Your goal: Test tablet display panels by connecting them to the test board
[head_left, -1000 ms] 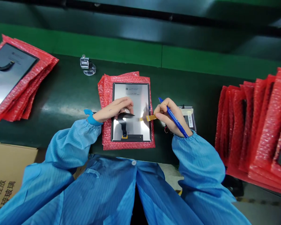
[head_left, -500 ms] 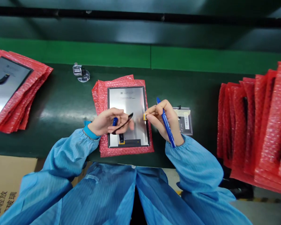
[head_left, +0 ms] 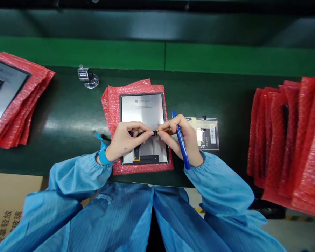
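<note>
Left hand: my left hand [head_left: 126, 140] sits low over the screen panel [head_left: 143, 115], thumb and forefinger pressed together on the free end of the black ribbon cable [head_left: 144, 134].
Right hand: my right hand [head_left: 182, 138] meets it from the other side, thumb and forefinger pinching a small orange strip [head_left: 168, 132]; the other fingers curl round a blue pen [head_left: 181, 145] that lies slantwise across the palm, tip pointing away from me.
Cable: it rises from the bottom edge of the panel, bends right and ends between my left fingertips, just above the panel's lower half.
Meeting point: the cable's end and the orange strip come together at a small dark connector [head_left: 155, 132], held between the two sets of fingertips; I cannot tell whether the two parts are joined or only touching.
Panel: face down and square to me, on a few sheets of red bubble wrap [head_left: 110, 105] on the dark green bench [head_left: 68, 115].
Right of my hand: a small board with a white label [head_left: 206, 133], flat on the bench, just beside my wrist.
Far right: a stack of red wrapped packs [head_left: 291, 140], leaning.
Far left: another pile of red wrap with a panel on top [head_left: 5, 94].
Back of bench: a small metal hand counter [head_left: 85, 75], well apart from both hands.
</note>
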Demonstrator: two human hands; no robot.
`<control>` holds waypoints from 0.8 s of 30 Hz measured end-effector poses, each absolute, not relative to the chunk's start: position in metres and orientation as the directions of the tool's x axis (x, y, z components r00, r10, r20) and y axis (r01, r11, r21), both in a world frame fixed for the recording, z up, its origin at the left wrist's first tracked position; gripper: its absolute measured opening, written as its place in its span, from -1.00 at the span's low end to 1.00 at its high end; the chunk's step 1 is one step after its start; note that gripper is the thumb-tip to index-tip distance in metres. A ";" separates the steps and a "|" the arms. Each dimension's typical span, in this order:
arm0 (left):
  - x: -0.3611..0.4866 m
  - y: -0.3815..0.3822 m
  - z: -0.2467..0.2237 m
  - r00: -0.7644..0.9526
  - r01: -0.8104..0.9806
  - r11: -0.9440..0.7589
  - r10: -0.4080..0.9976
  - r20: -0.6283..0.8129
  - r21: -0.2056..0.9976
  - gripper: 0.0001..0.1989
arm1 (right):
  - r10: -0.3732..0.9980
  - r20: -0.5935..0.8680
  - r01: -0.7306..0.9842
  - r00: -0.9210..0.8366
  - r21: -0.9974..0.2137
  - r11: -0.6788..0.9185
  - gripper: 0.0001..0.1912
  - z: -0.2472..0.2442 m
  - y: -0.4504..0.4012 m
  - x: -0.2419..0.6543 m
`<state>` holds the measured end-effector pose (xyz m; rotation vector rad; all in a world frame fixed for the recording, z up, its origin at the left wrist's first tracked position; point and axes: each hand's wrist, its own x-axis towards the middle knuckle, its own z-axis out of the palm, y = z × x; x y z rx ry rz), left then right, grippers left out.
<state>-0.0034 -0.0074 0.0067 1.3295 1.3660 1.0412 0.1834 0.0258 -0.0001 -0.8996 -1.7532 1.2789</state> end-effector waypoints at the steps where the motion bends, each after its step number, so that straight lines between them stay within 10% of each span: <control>1: -0.003 -0.008 0.006 0.018 0.213 0.051 0.998 -0.056 0.976 -0.88 | 0.873 0.174 0.101 -0.456 -0.964 0.244 -0.66 -0.001 0.025 0.183; 24: -0.006 -0.008 0.008 0.059 0.274 0.077 0.994 -0.097 0.959 -0.87 | 0.866 0.174 0.108 -0.470 -0.962 0.252 -0.67 -0.006 0.022 0.182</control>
